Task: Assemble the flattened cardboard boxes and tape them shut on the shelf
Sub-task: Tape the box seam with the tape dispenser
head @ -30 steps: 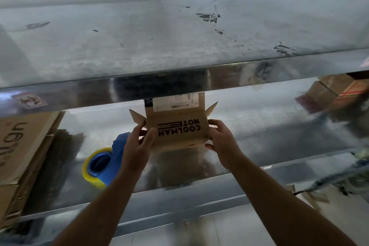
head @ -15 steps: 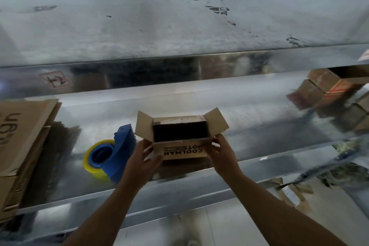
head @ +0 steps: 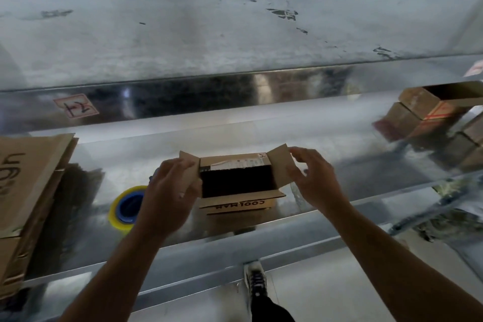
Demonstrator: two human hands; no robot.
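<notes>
Upper shelf (head: pixel 183 42): grey metal, scuffed w/ dark marks, fills top of view. Shelf (head: pixel 339 159) below it: shiny metal, runs L to R, carries the rest. Flats (head: pixel 26 178): brown stack lying at far L of shelf, dark print on top sheet, cut off by frame edge. Boxes (head: pixel 423 112): brown, stacked at far R of shelf, one w/ red marks; blurred, count unclear. Box (head: pixel 237 202): small, brown, stands at ctr of shelf near its front edge, well apart from flats & boxes; top open, dark inside; "COOLMAN" upside down on near wall; near flap turned outward; white label on far flap; L flap (head: pixel 188 162) & R flap (head: pixel 281 165) stand up, tilted outward. L hand (head: pixel 167 196): at box's L side; fingers close together, fairly straight, laid on L flap's outer face; thumb points to box's near-L corner; blurred, can't tell if it grips. R hand (head: pixel 313 178): just beside R flap; fingers spread, loosely bent, tips at flap's top edge, thumb by its outer face; touching or just off, can't tell. Tape (head: pixel 125 208): yellow roll on blue holder, on shelf just L of L hand, partly hidden by wrist. Shoe (head: pixel 254 280): dark & white, on floor below shelf front. Sticker (head: pixel 75 106): white w/ red frame & dark scrawl, on upper shelf's front edge, L of ctr.
</notes>
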